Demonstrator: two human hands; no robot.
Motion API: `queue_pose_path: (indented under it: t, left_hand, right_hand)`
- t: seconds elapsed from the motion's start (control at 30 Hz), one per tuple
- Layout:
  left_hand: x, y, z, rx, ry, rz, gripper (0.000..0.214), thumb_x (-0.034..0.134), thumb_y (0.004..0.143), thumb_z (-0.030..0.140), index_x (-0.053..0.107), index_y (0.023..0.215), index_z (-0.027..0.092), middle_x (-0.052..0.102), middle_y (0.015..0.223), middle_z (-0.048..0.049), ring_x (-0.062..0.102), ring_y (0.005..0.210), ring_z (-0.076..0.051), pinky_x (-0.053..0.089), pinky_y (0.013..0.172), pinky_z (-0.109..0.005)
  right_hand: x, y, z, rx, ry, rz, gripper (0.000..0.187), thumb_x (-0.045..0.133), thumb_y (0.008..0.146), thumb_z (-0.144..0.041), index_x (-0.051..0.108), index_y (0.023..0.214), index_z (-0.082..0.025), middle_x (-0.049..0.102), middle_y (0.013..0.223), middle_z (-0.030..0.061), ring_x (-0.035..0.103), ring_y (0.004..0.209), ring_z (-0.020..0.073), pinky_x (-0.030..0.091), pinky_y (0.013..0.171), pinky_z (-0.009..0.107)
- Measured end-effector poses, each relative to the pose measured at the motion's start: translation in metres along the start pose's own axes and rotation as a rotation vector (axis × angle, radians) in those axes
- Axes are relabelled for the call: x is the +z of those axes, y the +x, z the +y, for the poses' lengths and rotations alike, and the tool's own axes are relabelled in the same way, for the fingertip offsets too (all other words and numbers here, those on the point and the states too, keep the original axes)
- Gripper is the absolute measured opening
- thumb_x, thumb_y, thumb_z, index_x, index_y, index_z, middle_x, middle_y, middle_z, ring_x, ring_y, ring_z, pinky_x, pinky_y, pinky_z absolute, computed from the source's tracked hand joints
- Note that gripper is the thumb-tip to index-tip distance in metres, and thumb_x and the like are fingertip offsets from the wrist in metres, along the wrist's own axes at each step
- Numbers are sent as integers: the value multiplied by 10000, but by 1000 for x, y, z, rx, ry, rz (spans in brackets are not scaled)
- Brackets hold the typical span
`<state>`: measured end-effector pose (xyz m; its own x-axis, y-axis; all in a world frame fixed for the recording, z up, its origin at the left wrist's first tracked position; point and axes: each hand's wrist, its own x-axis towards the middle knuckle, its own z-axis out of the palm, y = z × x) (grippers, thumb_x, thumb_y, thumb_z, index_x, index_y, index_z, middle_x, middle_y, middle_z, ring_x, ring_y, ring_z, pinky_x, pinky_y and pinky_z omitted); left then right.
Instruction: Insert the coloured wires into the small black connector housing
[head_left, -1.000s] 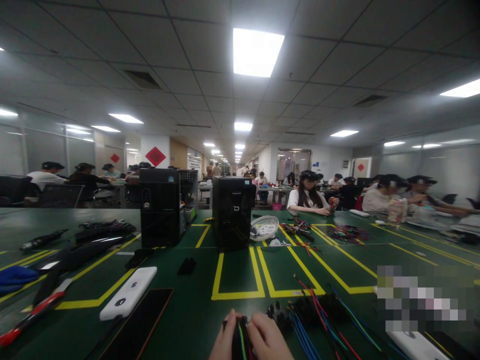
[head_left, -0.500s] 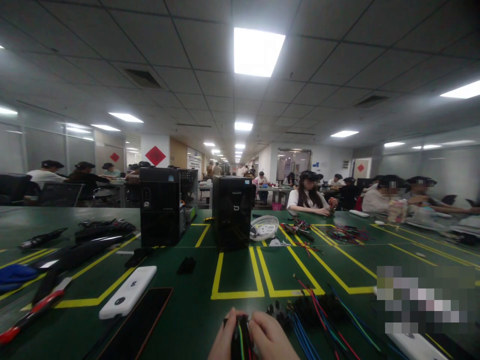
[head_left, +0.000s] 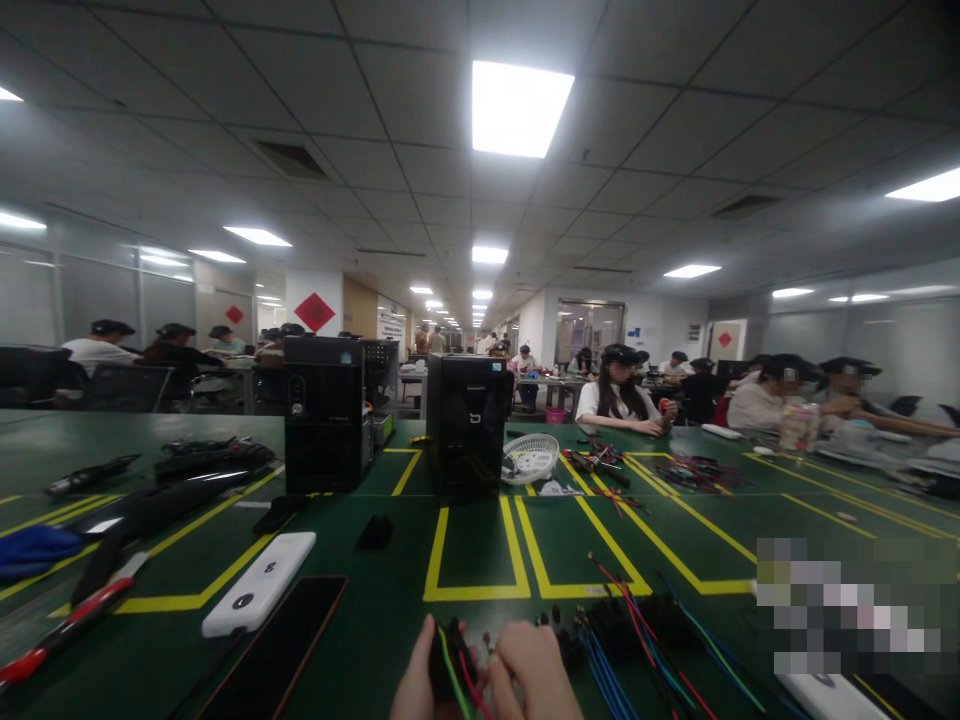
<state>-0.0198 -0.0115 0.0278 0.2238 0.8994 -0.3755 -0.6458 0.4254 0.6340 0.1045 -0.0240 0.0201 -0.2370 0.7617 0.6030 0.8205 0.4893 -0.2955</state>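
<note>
At the bottom edge, my left hand (head_left: pixel 415 688) and my right hand (head_left: pixel 531 672) come together over the green table (head_left: pixel 397 610). My left hand grips a black connector (head_left: pixel 444 655) with green and red wires running out of it. My right hand's fingertips pinch at small wire ends just beside that connector. A loose heap of blue, red and black wires (head_left: pixel 634 640) lies on the table just right of my right hand.
A white device (head_left: pixel 259 597) and a dark phone (head_left: pixel 281 645) lie at left, with tools (head_left: pixel 67 620) beyond. Two black computer towers (head_left: pixel 466 425) and a white basket (head_left: pixel 530 456) stand mid-table. Other people sit working at the far right and at the back left.
My left hand has shifted left with the connector, so the hands stand slightly further apart. The camera has tilted a little.
</note>
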Motion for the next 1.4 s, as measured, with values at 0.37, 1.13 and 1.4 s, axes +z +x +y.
queue_pose_path:
  t: [0.37, 1.13, 1.4]
  left_hand:
    - [10, -3, -11, -95, 122, -143, 234, 441, 777, 427, 500, 754, 201, 536, 398, 50, 500, 378, -103, 404, 536, -230]
    - [2, 16, -15, -55, 188, -152, 395, 428, 701, 594, 406, 836, 224, 562, 446, 46, 550, 405, -134, 360, 467, -236]
    - [-1, 17, -13, -74, 216, -119, 449, 464, 678, 582, 471, 911, 199, 559, 466, 49, 569, 417, -146, 369, 466, -236]
  right_hand:
    - [-10, 2, 6, 209, 233, -37, 273, 335, 849, -269, 403, 592, -206, 503, 619, -12, 484, 609, 140, 346, 585, 246]
    - [-19, 4, 38, 367, 166, -71, 258, 411, 789, -281, 361, 544, -219, 414, 535, -44, 422, 532, 140, 265, 493, 242]
    - [-12, -2, 30, 224, -258, -215, 144, 475, 722, -171, 565, 613, -196, 624, 657, 37, 552, 645, 199, 289, 600, 297]
